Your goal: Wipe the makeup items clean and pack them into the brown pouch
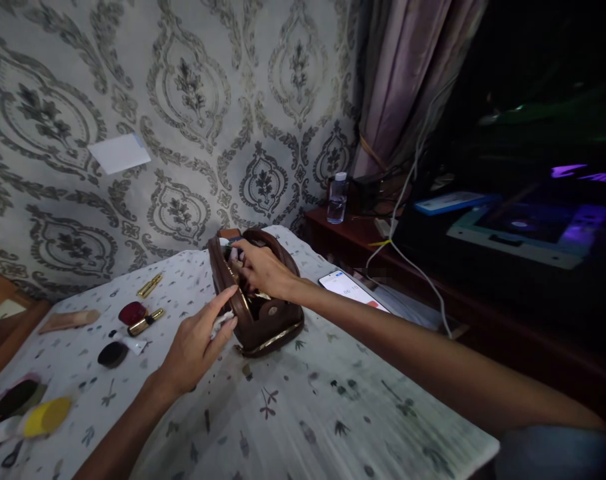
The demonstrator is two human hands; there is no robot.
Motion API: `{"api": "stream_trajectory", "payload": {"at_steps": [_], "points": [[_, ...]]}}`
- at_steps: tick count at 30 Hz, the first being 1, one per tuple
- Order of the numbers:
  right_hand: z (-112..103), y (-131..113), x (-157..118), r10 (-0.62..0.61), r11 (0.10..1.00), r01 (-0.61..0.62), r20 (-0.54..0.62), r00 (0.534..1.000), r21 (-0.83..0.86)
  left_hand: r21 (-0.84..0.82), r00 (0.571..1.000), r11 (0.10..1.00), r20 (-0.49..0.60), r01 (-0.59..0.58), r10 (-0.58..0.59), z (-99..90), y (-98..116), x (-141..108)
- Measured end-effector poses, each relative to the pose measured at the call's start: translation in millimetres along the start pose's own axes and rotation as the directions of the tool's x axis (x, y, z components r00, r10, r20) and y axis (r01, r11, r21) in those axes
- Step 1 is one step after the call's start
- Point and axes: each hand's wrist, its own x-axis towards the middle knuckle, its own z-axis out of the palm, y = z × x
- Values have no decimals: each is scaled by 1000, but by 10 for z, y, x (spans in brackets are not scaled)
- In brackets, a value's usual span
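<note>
A brown zip bag point(270, 333) lies unzipped on the patterned cloth, with small items inside that are too dark to make out. My right hand point(267, 267) reaches into its opening, fingers curled down among the contents; what they grip, if anything, is hidden. At the near left side of the bag is my left hand point(195, 343), its index finger stretched against the bag's edge and its thumb apart. Something small and white point(223, 323) shows between thumb and index finger, and I cannot tell whether it is held.
Left of the bag lie a gold tube point(150, 285), a dark red round item point(133, 312), a gold-and-black tube point(145, 321), a black round item point(113, 355) and a yellow-capped item point(47, 417). A phone point(350, 290) lies right; a clear bottle point(337, 199) stands behind.
</note>
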Motion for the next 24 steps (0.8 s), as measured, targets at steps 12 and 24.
{"api": "stream_trajectory", "payload": {"at_steps": [12, 24], "points": [[-282, -187, -689, -130, 988, 114, -152, 980, -108, -120, 994, 989, -65, 81, -89, 9, -5, -286], [218, 227, -1468, -480, 845, 376, -233, 846, -380, 9, 977, 984, 120, 176, -176, 301, -385, -1031]]}}
